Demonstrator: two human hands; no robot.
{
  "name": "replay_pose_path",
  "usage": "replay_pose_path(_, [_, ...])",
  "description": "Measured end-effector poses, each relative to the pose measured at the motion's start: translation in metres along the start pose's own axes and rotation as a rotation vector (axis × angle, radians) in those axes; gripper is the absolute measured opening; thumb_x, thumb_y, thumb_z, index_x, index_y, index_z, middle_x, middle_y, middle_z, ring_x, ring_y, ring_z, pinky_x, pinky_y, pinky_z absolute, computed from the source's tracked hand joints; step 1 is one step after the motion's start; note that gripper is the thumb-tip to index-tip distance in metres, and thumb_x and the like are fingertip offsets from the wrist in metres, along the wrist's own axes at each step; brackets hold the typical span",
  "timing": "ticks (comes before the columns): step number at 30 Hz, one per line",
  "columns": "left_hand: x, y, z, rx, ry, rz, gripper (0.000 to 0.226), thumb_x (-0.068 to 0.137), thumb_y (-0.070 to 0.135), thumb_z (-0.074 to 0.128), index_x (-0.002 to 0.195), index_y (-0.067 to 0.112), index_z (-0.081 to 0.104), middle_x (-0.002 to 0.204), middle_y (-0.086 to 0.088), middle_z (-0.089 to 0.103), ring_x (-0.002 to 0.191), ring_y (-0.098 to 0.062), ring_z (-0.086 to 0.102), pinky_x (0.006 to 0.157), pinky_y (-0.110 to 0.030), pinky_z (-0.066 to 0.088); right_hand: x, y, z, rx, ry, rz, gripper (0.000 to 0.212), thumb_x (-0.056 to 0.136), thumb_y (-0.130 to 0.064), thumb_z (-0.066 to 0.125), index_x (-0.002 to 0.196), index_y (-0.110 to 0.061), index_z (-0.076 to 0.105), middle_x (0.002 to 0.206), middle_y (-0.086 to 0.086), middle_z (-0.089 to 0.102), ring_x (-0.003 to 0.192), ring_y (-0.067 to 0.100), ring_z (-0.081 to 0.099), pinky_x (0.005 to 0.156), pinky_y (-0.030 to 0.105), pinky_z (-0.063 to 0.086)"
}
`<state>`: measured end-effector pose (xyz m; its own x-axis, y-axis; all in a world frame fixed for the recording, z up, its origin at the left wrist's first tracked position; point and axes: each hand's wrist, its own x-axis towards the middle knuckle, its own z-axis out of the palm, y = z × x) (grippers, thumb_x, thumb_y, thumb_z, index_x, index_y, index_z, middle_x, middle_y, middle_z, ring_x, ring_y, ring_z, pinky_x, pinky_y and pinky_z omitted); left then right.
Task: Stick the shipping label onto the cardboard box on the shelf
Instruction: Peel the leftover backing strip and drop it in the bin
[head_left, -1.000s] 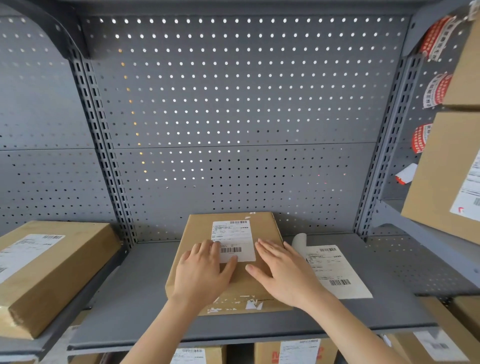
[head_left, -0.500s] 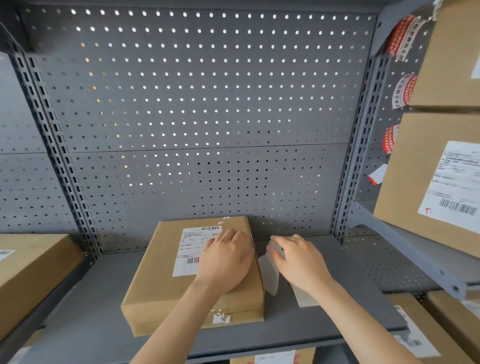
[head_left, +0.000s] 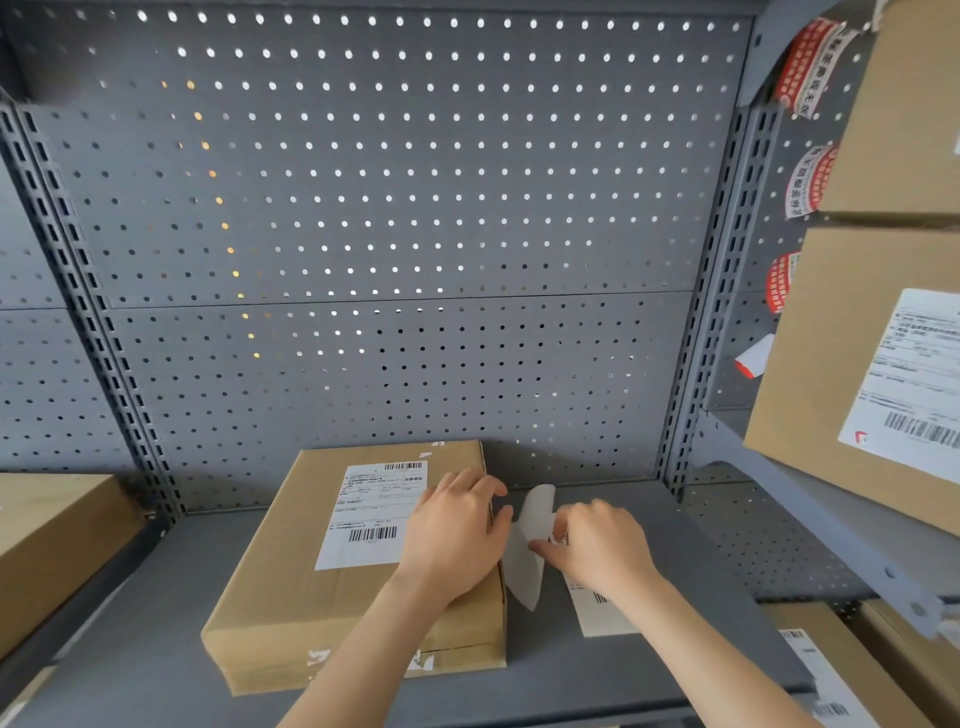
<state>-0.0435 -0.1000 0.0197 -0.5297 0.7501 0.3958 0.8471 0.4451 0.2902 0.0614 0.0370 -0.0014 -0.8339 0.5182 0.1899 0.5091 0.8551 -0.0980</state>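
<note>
A flat cardboard box (head_left: 291, 587) lies on the grey shelf (head_left: 649, 670), with a white shipping label (head_left: 371, 514) stuck on its top. My left hand (head_left: 457, 535) rests flat on the box's right side, next to that label. To the right of the box, my right hand (head_left: 597, 545) pinches a white label sheet (head_left: 602, 616) that lies on the shelf. A curled white backing strip (head_left: 530, 545) stands up between my two hands.
Perforated grey back panel behind the shelf. Another cardboard box (head_left: 57, 540) sits on the left shelf. Labelled boxes (head_left: 857, 395) stand on the tilted right shelf, with rolls of red and white tape (head_left: 810, 67) hanging behind. More boxes (head_left: 852, 675) lie below.
My right hand left the box, moved right to the label sheet on the shelf and gripped it, lifting a curled strip. My left hand slid to the box's right side. The view turned right.
</note>
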Motion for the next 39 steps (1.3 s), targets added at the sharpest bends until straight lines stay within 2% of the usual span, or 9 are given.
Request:
replay_pose_path(4, [0.001, -0.003, 0.002, -0.002, 0.011, 0.001, 0.031, 0.094, 0.037, 0.042, 0.118, 0.027, 0.058, 0.122, 0.011, 0.058, 0.113, -0.011, 0.049, 0.089, -0.026, 0.038, 0.005, -0.003, 0.010, -0.008, -0.040, 0.013, 0.054, 0.076, -0.072, 0.048, 0.060, -0.020, 0.047, 0.063, -0.001, 0.058, 0.065, 0.023, 0.056, 0.072, 0.032, 0.049])
replay_pose_path(9, [0.001, -0.007, 0.002, 0.001, 0.018, -0.004, 0.029, 0.093, 0.036, 0.043, 0.117, 0.027, 0.059, 0.122, 0.012, 0.057, 0.114, -0.011, 0.048, 0.088, -0.025, 0.036, 0.007, -0.006, 0.012, -0.026, -0.059, 0.028, 0.051, 0.078, -0.068, 0.049, 0.061, -0.020, 0.041, 0.066, -0.001, 0.053, 0.074, 0.023, 0.062, 0.064, 0.030, 0.041])
replay_pose_path(17, [0.001, -0.010, 0.000, 0.004, 0.024, -0.001, 0.030, 0.094, 0.036, 0.043, 0.118, 0.026, 0.058, 0.124, 0.012, 0.057, 0.113, -0.012, 0.050, 0.087, -0.025, 0.038, 0.008, -0.006, 0.013, -0.026, -0.107, 0.044, 0.035, 0.081, -0.044, 0.054, 0.061, -0.019, 0.042, 0.071, 0.002, 0.053, 0.067, 0.023, 0.048, 0.053, 0.027, 0.031])
replay_pose_path(21, [0.000, -0.010, 0.000, -0.003, 0.019, 0.006, 0.031, 0.094, 0.036, 0.043, 0.119, 0.026, 0.057, 0.124, 0.012, 0.057, 0.113, -0.013, 0.050, 0.087, -0.026, 0.038, 0.007, -0.007, 0.010, -0.002, -0.068, 0.025, 0.021, 0.084, -0.034, 0.051, 0.071, -0.019, 0.050, 0.066, 0.001, 0.048, 0.071, 0.024, 0.051, 0.064, 0.028, 0.036])
replay_pose_path(25, [0.000, -0.010, -0.001, -0.012, 0.030, 0.015, 0.031, 0.094, 0.035, 0.043, 0.119, 0.025, 0.057, 0.123, 0.011, 0.058, 0.112, -0.014, 0.051, 0.087, -0.026, 0.039, 0.007, -0.007, 0.008, 0.044, 0.047, 0.041, 0.018, 0.085, -0.028, 0.046, 0.070, -0.018, 0.050, 0.056, -0.004, 0.037, 0.066, 0.023, 0.046, 0.064, 0.028, 0.036])
replay_pose_path(28, [0.000, -0.010, -0.002, 0.006, 0.028, 0.011, 0.031, 0.093, 0.034, 0.043, 0.121, 0.025, 0.055, 0.121, 0.010, 0.058, 0.110, -0.015, 0.051, 0.085, -0.027, 0.039, 0.007, -0.007, 0.002, 0.070, 0.173, 0.046, 0.018, 0.087, -0.026, 0.046, 0.073, -0.018, 0.054, 0.059, -0.003, 0.046, 0.063, 0.021, 0.048, 0.061, 0.027, 0.032])
replay_pose_path(33, [0.002, -0.009, -0.009, 0.003, 0.036, -0.004, 0.036, 0.092, 0.035, 0.048, 0.126, 0.024, 0.047, 0.125, 0.008, 0.053, 0.113, -0.017, 0.051, 0.084, -0.029, 0.041, 0.009, -0.014, -0.013, 0.057, 0.429, 0.024, 0.022, 0.065, -0.018, 0.076, 0.055, -0.015, 0.056, 0.042, -0.006, 0.036, 0.038, 0.016, 0.033, 0.043, 0.018, 0.020])
replay_pose_path(36, [0.002, -0.010, -0.014, 0.002, 0.080, 0.008, 0.044, 0.091, 0.033, 0.049, 0.133, 0.025, 0.039, 0.131, 0.006, 0.049, 0.115, -0.018, 0.050, 0.079, -0.028, 0.041, 0.010, -0.019, -0.022, 0.048, 0.497, 0.010, 0.026, 0.063, -0.018, 0.080, 0.053, -0.016, 0.056, 0.036, -0.004, 0.043, 0.032, 0.016, 0.036, 0.039, 0.018, 0.030])
replay_pose_path(39, [0.002, -0.017, -0.019, -0.049, 0.122, 0.027, 0.060, 0.090, 0.033, 0.055, 0.144, 0.025, 0.028, 0.143, 0.007, 0.040, 0.125, -0.018, 0.044, 0.087, -0.031, 0.045, 0.011, -0.027, -0.031, 0.096, 0.591, -0.029, 0.019, 0.068, -0.016, 0.076, 0.059, -0.015, 0.060, 0.041, -0.001, 0.050, 0.034, 0.018, 0.039, 0.042, 0.022, 0.036])
